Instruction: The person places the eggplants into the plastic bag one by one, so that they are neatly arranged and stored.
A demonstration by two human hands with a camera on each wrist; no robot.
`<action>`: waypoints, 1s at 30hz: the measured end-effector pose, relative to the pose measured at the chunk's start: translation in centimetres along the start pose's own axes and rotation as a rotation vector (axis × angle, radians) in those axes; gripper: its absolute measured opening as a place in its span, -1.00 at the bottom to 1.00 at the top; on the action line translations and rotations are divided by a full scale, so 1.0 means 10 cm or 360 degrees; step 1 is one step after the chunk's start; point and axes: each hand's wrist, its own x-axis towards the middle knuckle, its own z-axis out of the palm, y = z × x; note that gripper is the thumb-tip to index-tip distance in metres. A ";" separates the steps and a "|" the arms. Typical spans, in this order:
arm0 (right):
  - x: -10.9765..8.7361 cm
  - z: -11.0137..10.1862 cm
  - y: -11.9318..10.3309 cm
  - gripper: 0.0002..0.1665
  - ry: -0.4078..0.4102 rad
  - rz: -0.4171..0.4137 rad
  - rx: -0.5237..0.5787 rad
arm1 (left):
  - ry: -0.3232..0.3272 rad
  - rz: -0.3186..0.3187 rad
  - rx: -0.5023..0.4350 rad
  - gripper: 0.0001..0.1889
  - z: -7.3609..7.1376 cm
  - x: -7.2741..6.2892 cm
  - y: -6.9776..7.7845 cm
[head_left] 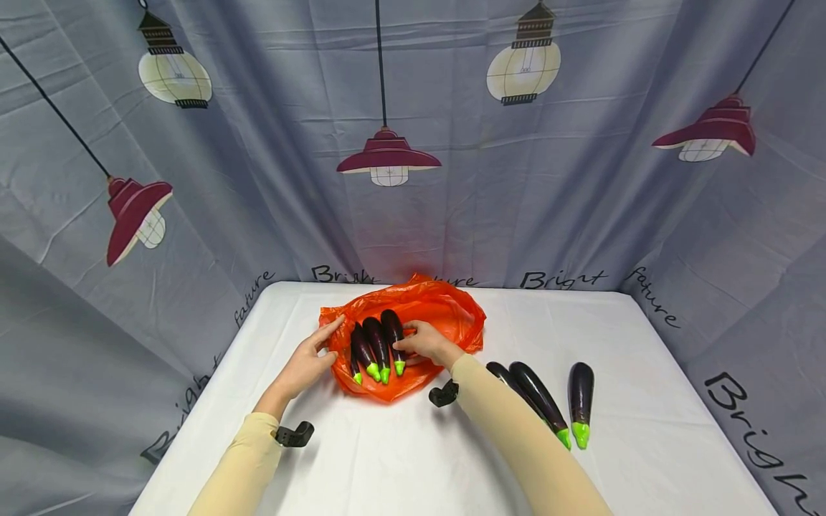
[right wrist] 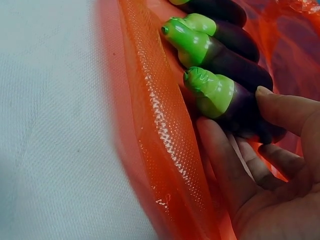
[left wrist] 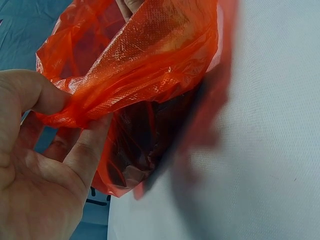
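Note:
A red-orange plastic bag (head_left: 452, 304) lies on the table with its mouth spread, and several dark purple eggplants (head_left: 374, 340) with green caps lie side by side in it. My left hand (head_left: 308, 364) is at the bag's left side; in the left wrist view its thumb and fingers pinch the bag's rim (left wrist: 82, 102). Inside the bag, my right hand (head_left: 431, 342) holds the rightmost eggplant (head_left: 393, 333). The right wrist view has the thumb on top of that eggplant (right wrist: 220, 95) near its cap and the other fingers along its lower side.
Right of the bag, three more eggplants lie on the white table (head_left: 645, 387): one by itself (head_left: 581, 401), and two close together (head_left: 538, 394), partly behind my right sleeve. A grey curtain (head_left: 464, 215) printed with lamps surrounds the table's back and sides.

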 end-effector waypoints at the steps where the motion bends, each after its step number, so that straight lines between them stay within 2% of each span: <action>1: 0.00 0.00 0.00 -0.19 0.0002 0.0002 -0.0001 | -0.0003 0.0004 0.0001 -0.21 0.00 0.00 0.00; 12: -0.01 0.00 -0.03 -0.20 -0.0018 -0.0020 0.0004 | 0.0000 0.0021 0.0031 -0.22 0.00 0.02 0.03; 22: 0.01 0.01 0.01 -0.20 0.0003 -0.0085 -0.0111 | -0.0001 0.0000 0.0032 -0.21 0.01 0.01 0.05; 30: -0.02 -0.01 0.02 -0.17 -0.0005 -0.0115 -0.0117 | -0.0007 0.0004 0.0029 -0.21 0.01 0.01 0.02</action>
